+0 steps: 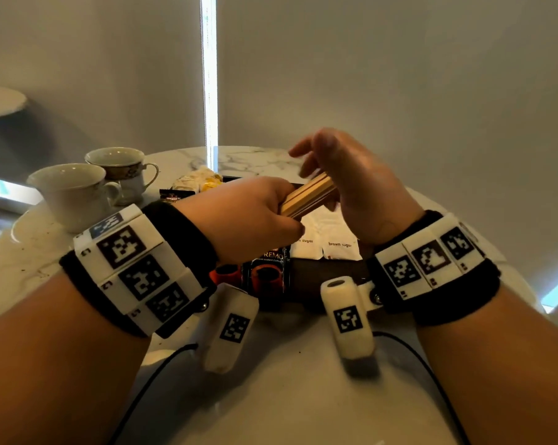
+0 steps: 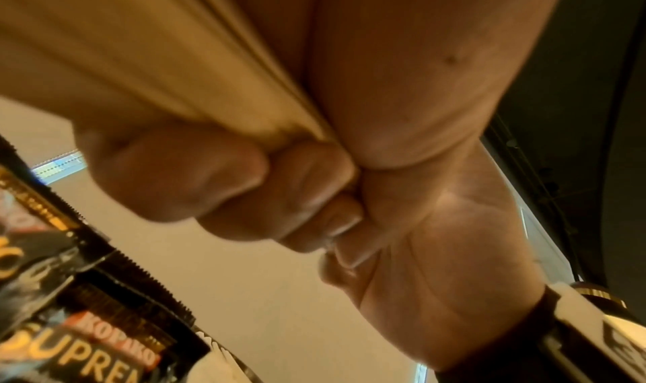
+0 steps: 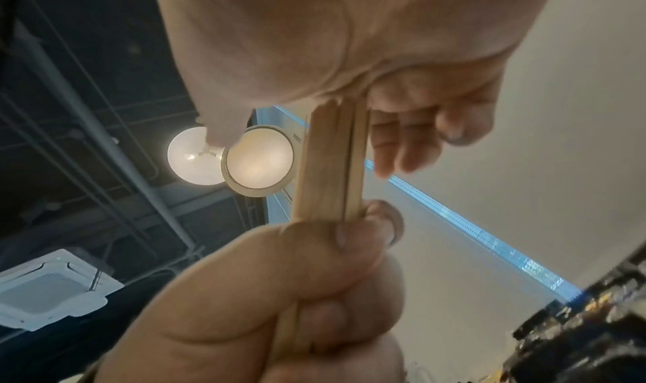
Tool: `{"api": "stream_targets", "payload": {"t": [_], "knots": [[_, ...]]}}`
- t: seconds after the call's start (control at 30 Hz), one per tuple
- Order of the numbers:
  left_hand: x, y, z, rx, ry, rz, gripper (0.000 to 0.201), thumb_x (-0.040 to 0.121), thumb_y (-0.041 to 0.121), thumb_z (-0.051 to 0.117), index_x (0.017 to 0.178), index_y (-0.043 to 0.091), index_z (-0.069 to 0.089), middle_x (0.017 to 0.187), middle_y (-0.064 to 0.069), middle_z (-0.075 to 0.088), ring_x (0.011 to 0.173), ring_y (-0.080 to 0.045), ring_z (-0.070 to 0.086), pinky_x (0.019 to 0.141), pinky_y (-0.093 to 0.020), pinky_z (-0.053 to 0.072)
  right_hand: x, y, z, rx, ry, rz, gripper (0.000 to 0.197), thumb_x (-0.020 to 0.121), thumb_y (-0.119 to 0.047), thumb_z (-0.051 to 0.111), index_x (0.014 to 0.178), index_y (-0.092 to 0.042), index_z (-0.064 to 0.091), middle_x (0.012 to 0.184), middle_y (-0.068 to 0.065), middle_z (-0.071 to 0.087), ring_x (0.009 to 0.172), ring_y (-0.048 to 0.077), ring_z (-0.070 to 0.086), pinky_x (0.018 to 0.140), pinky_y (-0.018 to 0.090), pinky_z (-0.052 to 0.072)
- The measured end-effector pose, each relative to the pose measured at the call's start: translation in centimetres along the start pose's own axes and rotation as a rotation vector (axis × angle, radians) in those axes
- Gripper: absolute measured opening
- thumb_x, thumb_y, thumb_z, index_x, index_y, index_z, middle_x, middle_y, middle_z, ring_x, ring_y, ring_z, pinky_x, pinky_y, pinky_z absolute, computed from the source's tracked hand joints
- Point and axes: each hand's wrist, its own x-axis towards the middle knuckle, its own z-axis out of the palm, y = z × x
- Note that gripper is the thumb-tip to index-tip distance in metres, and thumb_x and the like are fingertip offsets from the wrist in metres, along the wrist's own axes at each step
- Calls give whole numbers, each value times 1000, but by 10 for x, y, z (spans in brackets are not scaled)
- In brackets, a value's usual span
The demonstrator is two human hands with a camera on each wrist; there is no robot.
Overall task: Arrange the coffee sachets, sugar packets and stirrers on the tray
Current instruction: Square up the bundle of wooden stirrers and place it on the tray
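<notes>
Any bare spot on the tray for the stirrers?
Bare: the tray strip along its near edge, between sachets and right wristband, below the sugar packets. The near table is bare too, bar cables. Crowded: cups and snacks far left.

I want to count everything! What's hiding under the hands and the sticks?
Under the left hand and stirrers lie two white brown sugar packets and dark coffee sachets on the tray. Both hands cover the rest of the tray.
</notes>
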Motion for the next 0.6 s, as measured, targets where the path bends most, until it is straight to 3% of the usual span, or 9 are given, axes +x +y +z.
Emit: {"api": "stream_targets", "payload": {"t": [0.1,0.17,0.27,0.4,0.47,0.53,0.6], "knots": [[1,-3,0,28,12,-11,13,94,40,64,93,39,51,79,6,63,68,-7,60,57,-20,44,-8,-5,1,-77,-46,-21,54,75,-70,67,88,-18,63,63,-8,61,49,-1,53,49,17,40],[2,-5,0,21,23,-42,19,91,41,67,102,34,53,82,4,64,71,-10,63,58,-22,45,-7,-5,6,-97,-46,-10,38,84,-49,72,78,-13,62,57,-4,61,42,3,50,43,19,38],[4,-8,-2,-53,65,-77,49,84,40,76,119,28,44,91,2,67,73,-12,67,57,-27,51,-3,0,8,50,6,52,32,91,-25,71,64,-17,57,53,4,58,38,13,47,42,22,36],[6,-12,-9,-303,-5,-86,65,75,32,85,123,27,41,99,-5,73,70,-19,73,64,-35,61,-1,4,12,170,88,124,30,88,-16,72,63,-14,55,48,0,54,38,14,44,42,24,35],[7,-14,-14,-491,-25,-103,75,67,42,85,127,25,43,107,-10,72,78,-28,76,72,-44,63,-1,4,10,278,111,182,28,87,-12,72,65,-12,54,48,2,51,39,16,40,42,24,32],[7,-16,-18,-744,-9,-126,82,62,51,84,128,20,47,106,-13,72,80,-32,76,68,-44,62,0,7,6,403,119,227,29,86,-10,72,66,-12,52,53,6,51,41,17,37,42,25,28],[6,-18,-22,-988,40,-111,70,71,54,80,121,15,50,103,-12,70,76,-28,72,58,-38,57,1,9,2,480,155,256,31,88,-8,70,65,-13,49,55,7,49,40,17,35,40,22,27]]}}
